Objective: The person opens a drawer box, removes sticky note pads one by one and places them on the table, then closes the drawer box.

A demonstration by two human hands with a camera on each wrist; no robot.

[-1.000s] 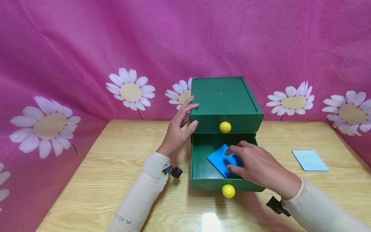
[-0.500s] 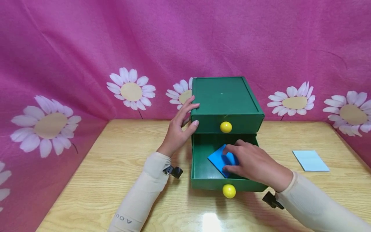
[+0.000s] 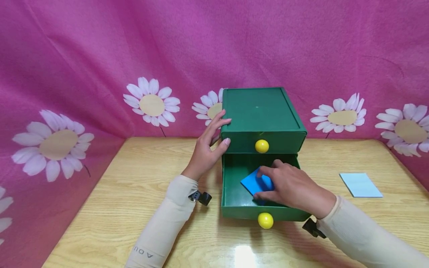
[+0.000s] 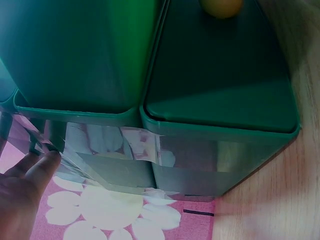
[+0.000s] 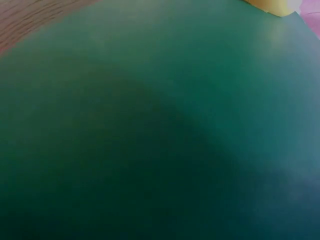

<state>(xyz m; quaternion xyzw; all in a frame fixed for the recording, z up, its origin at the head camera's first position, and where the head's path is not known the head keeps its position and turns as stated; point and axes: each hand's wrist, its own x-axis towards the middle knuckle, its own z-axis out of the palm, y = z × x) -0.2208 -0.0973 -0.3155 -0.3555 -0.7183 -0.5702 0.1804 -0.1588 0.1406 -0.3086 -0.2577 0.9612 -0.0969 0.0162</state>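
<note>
backdrop: magenta-pink cloth, hanging behind the table and along its left and right sides; soft folds, faint creases. printed with large white daisies, yellowish centres, some with thin dark stems. table: pale wood-grain top, rear corners rounded. lighting: bright white glare patch on tabletop near the lower edge of the head view; cloth darker toward upper left.

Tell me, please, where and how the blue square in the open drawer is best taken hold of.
Probably by opposite edges, coming from above: the blue square looks thin and lies flat, and the lower drawer has walls that would hinder a low side approach.
</note>
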